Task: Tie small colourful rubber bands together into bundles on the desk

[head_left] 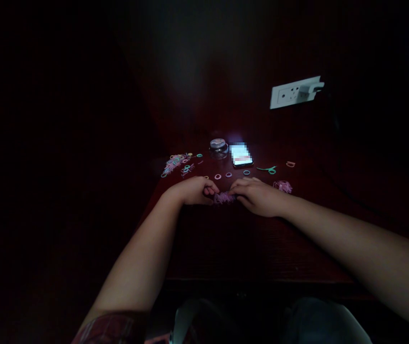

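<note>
A small heap of thin purple-pink strands or bands (224,197) lies on the dark red table (240,243) between my two hands. At its left side is my left hand (197,190), its fingers curved with the thumb apart. From the right, my right hand (259,197) touches the heap with its fingertips; its thumb is spread away from them. Just behind the hands sit a pinkish ring (217,177), a purple ring (228,175) and a blue-green ring (246,172). Another pink bundle (283,186) lies beyond my right wrist.
A mixed pile of colourful small bands (176,164) lies at the back left. Further back are a round clear container (218,148) and a lit phone (240,154). Green-handled scissors (271,170) and a pink clip-like piece (291,164) lie right. A wall socket (293,93) holds a plug.
</note>
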### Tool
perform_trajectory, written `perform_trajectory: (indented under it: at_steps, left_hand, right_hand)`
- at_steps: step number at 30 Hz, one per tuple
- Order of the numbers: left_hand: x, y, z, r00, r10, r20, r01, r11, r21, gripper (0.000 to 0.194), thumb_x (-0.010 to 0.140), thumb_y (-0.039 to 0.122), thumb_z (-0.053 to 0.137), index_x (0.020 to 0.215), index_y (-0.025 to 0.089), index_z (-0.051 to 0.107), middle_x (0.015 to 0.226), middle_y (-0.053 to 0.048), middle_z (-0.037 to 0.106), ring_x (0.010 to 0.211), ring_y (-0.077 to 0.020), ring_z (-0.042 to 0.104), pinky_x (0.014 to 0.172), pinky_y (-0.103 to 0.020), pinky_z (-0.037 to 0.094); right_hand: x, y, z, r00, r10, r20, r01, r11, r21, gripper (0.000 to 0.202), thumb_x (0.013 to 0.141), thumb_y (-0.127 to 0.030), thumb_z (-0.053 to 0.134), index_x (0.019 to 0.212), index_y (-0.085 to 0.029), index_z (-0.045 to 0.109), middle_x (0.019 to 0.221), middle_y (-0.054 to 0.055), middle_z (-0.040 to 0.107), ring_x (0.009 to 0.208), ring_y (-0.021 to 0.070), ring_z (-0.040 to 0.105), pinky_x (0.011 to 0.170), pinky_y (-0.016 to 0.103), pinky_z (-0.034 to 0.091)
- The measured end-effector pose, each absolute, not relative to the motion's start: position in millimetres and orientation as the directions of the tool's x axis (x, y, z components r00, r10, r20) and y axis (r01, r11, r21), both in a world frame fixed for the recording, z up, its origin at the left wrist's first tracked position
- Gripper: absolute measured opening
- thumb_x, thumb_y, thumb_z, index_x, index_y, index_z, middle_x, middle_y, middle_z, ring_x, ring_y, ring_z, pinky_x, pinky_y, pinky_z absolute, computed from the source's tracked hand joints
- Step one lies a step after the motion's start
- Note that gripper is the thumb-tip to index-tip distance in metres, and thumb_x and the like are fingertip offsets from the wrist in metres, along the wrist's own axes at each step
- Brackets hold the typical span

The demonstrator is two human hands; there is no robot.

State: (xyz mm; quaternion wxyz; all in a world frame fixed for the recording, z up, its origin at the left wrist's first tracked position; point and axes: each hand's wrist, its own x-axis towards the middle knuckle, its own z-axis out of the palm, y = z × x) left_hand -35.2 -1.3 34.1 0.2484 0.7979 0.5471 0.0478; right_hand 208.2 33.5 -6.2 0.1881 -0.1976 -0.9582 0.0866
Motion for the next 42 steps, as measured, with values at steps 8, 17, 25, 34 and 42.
perform_trajectory:
  at_steps: [8,17,25,34,42]
  left_hand:
    - [-31.7,2.2,32.5,0.405,0.904,-0.137,0.853,-0.319,0.412,0.032,0.072,0.019,0.061,0.103,0.018,0.07,0.088,-0.003,0.069,0.078,-0.0132,0.061,0.069,-0.023,0.045]
    - [-35.8,-4.8,33.0,0.408,0.901,-0.147,0.843,-0.31,0.44,0.057,0.06,0.016,0.064,0.117,0.021,0.062,0.103,-0.003,0.063,0.079,-0.012,0.057,0.069,-0.022,0.044]
    - [-35.1,-4.0,33.5,0.4,0.902,-0.166,0.832,-0.281,0.478,0.042,0.066,0.021,0.068,0.108,0.02,0.064,0.081,0.001,0.065,0.07,-0.0119,0.058,0.062,-0.021,0.041]
    - [-51.9,9.5,30.8,0.186,0.952,0.244,0.893,-0.267,0.361,0.024,0.087,0.022,0.048,0.103,0.02,0.067,0.092,-0.003,0.07,0.082,-0.0158,0.063,0.077,-0.025,0.045]
    - [-116.0,27.0,11.8,-0.495,0.815,0.302,0.829,0.338,0.446,0.023,0.093,0.025,0.04,0.103,0.021,0.06,0.106,-0.008,0.07,0.092,-0.0212,0.065,0.077,-0.028,0.047]
  right_hand:
    - [207.5,34.3,-6.2,-0.851,0.403,0.337,0.335,0.91,-0.245,0.03,0.087,-0.015,0.05,0.11,-0.021,0.067,0.11,0.008,0.065,0.104,0.0237,0.057,0.098,0.042,0.039]
    - [208.0,34.6,-6.6,-0.851,0.409,0.33,0.345,0.908,-0.237,0.031,0.087,-0.015,0.05,0.113,-0.02,0.066,0.112,0.008,0.065,0.104,0.0241,0.057,0.096,0.041,0.04]
    - [207.7,34.4,-7.9,-0.841,0.405,0.357,0.337,0.91,-0.24,0.03,0.087,-0.016,0.05,0.112,-0.022,0.067,0.109,0.008,0.065,0.101,0.024,0.058,0.092,0.041,0.041]
    - [208.1,35.1,-9.1,-0.827,0.409,0.386,0.331,0.909,-0.253,0.029,0.087,-0.014,0.05,0.111,-0.021,0.065,0.111,0.007,0.065,0.104,0.0242,0.057,0.094,0.043,0.041]
    - [210.7,35.4,-4.3,-0.79,0.425,0.443,0.32,0.901,-0.293,0.031,0.086,-0.012,0.048,0.11,-0.023,0.063,0.108,0.007,0.065,0.101,0.0227,0.059,0.091,0.043,0.042]
